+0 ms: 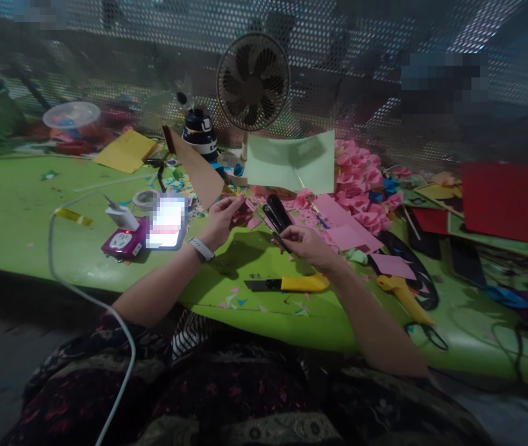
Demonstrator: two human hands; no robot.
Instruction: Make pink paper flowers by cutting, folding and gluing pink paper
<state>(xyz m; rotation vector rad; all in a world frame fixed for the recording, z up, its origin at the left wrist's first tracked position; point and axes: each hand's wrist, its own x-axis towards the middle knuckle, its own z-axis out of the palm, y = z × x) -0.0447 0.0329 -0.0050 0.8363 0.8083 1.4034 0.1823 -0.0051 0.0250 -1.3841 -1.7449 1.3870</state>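
Observation:
Above the green table, my left hand [224, 222] pinches a small piece of pink paper [248, 208] between thumb and fingertips. My right hand [307, 244] is closed around the dark handles of a pair of scissors [281, 240], whose thin blades point up and left toward that paper. Just beyond the scissors is a glossy black object [277, 214], perhaps a stapler. A yellow box cutter [303, 284] lies below my right hand, blade to the left. Pink paper sheets [350, 230] rest to its right, and pink paper flowers [361, 176] are heaped behind them.
Left are a lit phone [167, 223], a purple power adapter [127, 241] and a white cable [92, 291]. Behind stand a fan [253, 82] and a pale green sheet [290, 162]. A yellow glue gun [406, 298] and red paper [510, 201] lie right.

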